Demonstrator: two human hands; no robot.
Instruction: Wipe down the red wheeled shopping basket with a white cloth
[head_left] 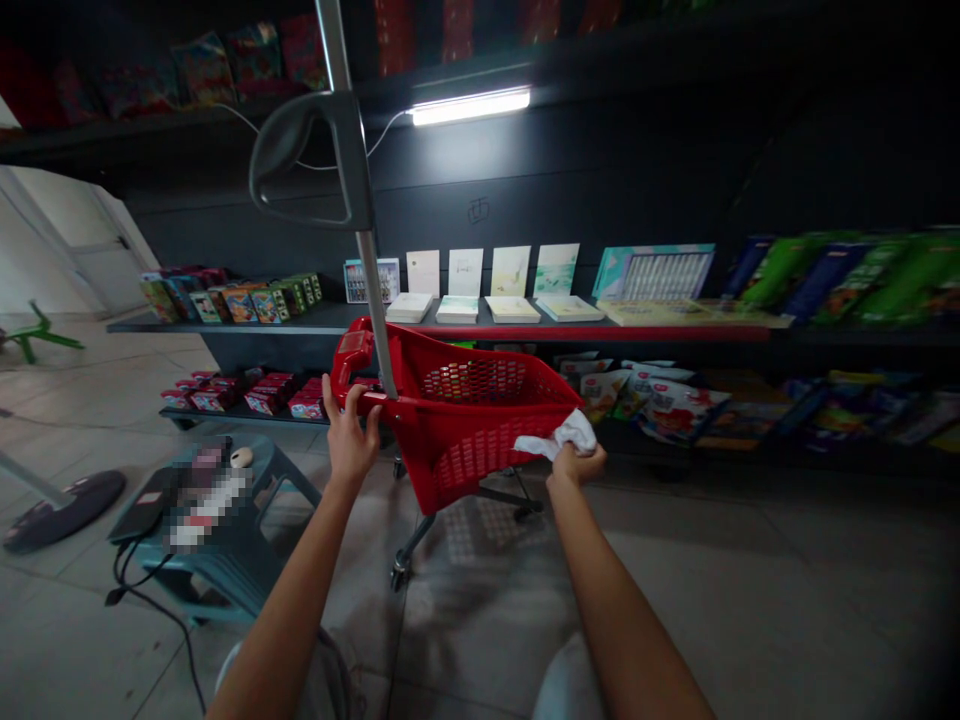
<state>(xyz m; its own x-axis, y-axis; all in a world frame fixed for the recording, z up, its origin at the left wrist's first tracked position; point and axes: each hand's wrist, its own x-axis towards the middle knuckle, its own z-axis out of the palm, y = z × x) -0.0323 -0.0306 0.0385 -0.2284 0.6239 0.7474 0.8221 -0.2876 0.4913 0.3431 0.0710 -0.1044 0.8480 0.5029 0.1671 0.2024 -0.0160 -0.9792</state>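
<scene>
A red plastic shopping cart [465, 440] with perforated sides stands in front of me on a wheeled metal frame. My left hand [351, 440] is at its handle end on the left, fingers curled over the lower red edge. A white cloth [574, 432] is bunched in my right hand [577, 465], against the top rim at the cart's right end. A grey metal pole [373, 290] rises by the handle, with a dark grey loop grip [352, 160] higher up. The inside of the basket is mostly hidden by its near wall.
Behind the cart runs a dark shelf [495, 333] with books [512, 310], small boxes [270, 303] and snack bags [679, 408]. A blue-grey stool [277, 470] at left bears devices and a dangling cable [184, 635]. A round pole base [67, 510] stands farther left.
</scene>
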